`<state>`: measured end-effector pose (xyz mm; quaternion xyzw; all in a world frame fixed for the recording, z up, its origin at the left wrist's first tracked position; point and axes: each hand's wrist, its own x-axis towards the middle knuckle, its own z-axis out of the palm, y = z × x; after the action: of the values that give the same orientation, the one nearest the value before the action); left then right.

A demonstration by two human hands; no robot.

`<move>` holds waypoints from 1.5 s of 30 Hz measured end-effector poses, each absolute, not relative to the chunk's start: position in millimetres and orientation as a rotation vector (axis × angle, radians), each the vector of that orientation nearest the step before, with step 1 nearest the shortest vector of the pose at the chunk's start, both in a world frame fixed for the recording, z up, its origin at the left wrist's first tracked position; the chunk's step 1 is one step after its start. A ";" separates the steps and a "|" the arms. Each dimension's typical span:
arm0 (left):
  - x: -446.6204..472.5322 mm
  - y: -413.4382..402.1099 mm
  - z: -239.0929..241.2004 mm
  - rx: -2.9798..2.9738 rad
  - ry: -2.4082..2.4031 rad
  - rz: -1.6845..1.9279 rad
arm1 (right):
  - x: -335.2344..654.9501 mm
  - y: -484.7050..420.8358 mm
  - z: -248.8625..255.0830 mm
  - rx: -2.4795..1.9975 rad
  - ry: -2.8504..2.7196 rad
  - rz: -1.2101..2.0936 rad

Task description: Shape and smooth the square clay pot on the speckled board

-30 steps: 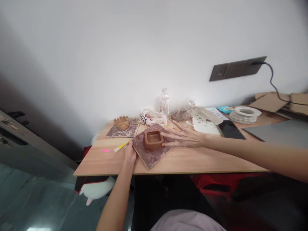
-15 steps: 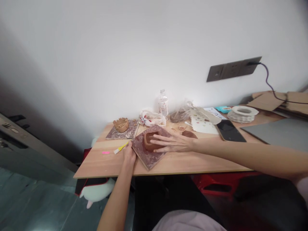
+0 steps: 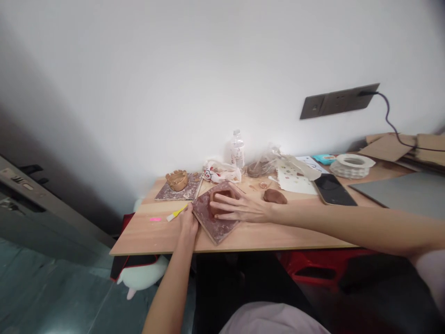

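A small square brown clay bowl (image 3: 219,196) stands on a mottled reddish tile (image 3: 218,222) near the table's front edge. My right hand (image 3: 239,207) lies over the bowl, its fingers stretched across the bowl's front and top. My left hand (image 3: 188,221) rests at the tile's left corner with its fingers curled against the edge. A yellow-handled tool (image 3: 175,214) lies just left of that hand. A lump of brown clay (image 3: 274,196) sits on the table beside my right wrist.
A second tile with a crown-shaped clay piece (image 3: 176,180) lies at the back left. Along the wall stand a water bottle (image 3: 238,149), plastic bags (image 3: 221,172), spotted paper (image 3: 295,178), a phone (image 3: 335,189), a white ring dish (image 3: 352,165) and cardboard (image 3: 399,146).
My right hand slid left from beside the bowl to lie over it, uncovering the clay lump by my wrist. My left hand stayed at the tile's corner.
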<state>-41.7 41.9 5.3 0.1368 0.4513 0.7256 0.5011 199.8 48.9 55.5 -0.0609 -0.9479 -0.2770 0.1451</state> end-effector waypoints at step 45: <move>-41.0 40.2 8.2 0.292 1.188 1.740 | 204.1 23.2 31.5 -0.940 -2.197 -0.108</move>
<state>-41.0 40.2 8.2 0.1200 0.4880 0.7152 0.4857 204.1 23.2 31.5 -0.3657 -0.8548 -0.0420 0.3659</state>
